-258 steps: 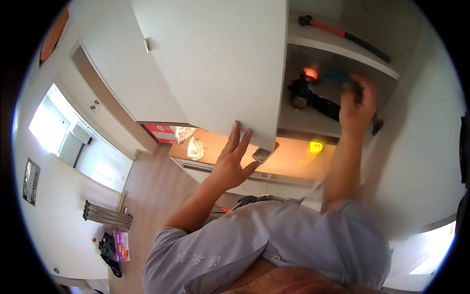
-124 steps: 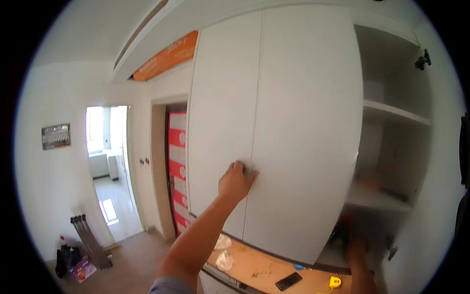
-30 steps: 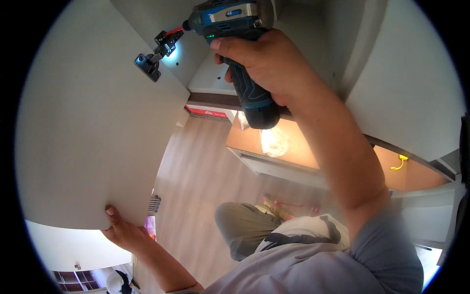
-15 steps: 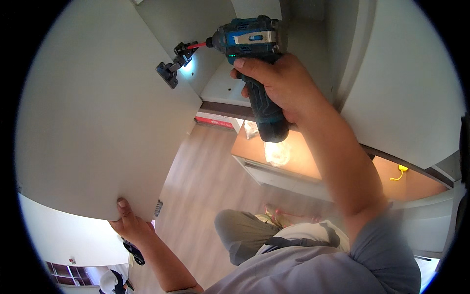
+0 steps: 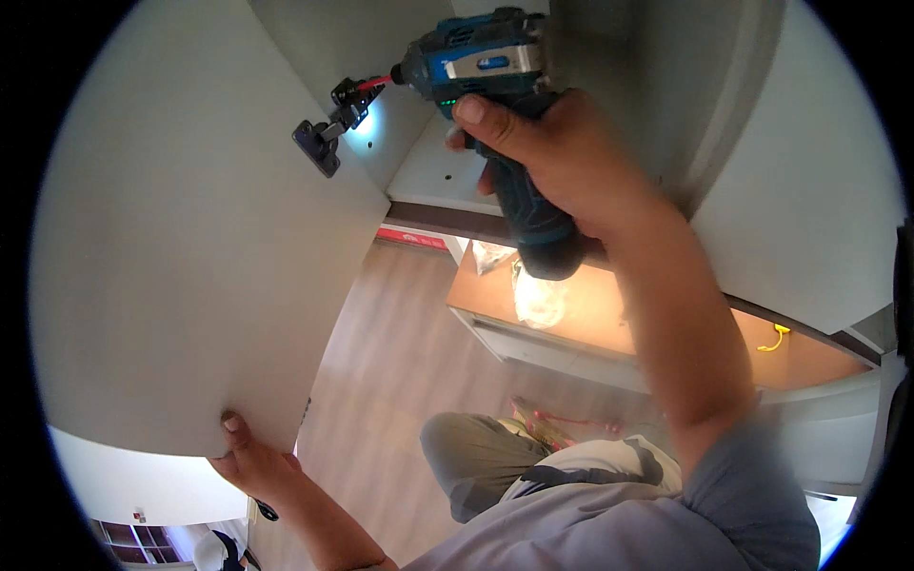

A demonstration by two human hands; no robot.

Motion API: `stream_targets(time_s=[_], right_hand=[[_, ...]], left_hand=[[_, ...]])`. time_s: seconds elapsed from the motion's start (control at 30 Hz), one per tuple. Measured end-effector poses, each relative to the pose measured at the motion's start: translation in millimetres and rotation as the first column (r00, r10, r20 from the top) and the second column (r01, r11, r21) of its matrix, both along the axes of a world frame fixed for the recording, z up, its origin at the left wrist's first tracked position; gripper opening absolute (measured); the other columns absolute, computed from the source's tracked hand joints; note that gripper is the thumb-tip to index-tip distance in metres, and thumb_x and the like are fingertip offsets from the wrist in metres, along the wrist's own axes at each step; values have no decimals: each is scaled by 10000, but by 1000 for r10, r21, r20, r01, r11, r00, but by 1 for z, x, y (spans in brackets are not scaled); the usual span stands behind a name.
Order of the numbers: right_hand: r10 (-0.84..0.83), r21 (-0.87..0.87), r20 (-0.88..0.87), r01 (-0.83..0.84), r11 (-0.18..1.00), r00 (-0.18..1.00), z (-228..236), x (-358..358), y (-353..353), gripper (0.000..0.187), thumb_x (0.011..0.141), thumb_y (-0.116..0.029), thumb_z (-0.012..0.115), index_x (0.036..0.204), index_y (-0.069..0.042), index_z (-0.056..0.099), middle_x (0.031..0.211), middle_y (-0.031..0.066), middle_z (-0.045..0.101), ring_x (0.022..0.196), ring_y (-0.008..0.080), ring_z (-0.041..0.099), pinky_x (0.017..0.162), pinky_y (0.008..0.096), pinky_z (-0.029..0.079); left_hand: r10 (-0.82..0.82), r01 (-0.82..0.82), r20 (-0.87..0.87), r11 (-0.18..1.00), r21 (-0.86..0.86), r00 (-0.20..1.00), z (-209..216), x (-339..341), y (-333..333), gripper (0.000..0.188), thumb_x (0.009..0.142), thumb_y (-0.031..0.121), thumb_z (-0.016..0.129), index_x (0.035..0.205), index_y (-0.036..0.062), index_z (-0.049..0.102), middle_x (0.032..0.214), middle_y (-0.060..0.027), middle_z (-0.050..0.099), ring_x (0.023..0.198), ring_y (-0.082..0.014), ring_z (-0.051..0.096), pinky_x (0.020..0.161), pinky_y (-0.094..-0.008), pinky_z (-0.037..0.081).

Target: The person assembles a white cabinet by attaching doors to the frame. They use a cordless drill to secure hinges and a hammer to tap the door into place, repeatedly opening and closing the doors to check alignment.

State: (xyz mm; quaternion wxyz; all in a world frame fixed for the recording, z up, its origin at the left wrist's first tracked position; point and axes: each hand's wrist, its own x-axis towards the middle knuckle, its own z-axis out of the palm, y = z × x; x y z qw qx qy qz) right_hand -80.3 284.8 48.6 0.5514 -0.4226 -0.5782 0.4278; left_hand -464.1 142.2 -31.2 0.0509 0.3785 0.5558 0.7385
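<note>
My right hand [image 5: 543,143] is wrapped round the grip of a blue and black cordless impact driver [image 5: 476,62], its green lights and work lamp lit. The driver's red bit meets a dark metal cabinet hinge [image 5: 347,112], whose arm reaches the cabinet's inner side wall and whose cup plate sits on the door. My left hand [image 5: 249,457] grips the lower edge of the pale cabinet door [image 5: 181,257], thumb on the near face and the fingers hidden behind. The door stands swung out to the left.
Inside the open cabinet [image 5: 443,171] are small drilled holes. Below it a wooden counter [image 5: 590,309] carries a lit clear plastic bag [image 5: 539,295]. A yellow hook-shaped thing [image 5: 779,335] is at the right. Another pale door [image 5: 809,190] stands at the right, and the wood floor [image 5: 352,352] lies below.
The driver has tilted and shifted slightly up and left, its bit still at the hinge. My left hand and the door's lower edge have moved a little downward in view.
</note>
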Motion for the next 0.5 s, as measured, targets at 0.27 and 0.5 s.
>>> stream_targets(time_s=[0.27,0.5], right_hand=[[-13,31,73,10,999,997,2,2,0,475,873,-492,808,1049,-67,693,827,31,703,688,123,662,640,296,552],[-35,-11,65,35,999,997,-1,-6,12,470,856,-491,820,1019,-59,730,815,57,727,698,159,704,640,325,573]], left_hand=[[130,-130,2,991,29,991,-1,4,-5,519,936,171,735,1370,-45,551,1292,-178,642,1162,-319,634,973,-478,584],[39,-36,-43,997,64,998,-4,-1,-7,517,938,167,740,1363,-54,547,1269,-181,651,1126,-307,649,945,-468,595]])
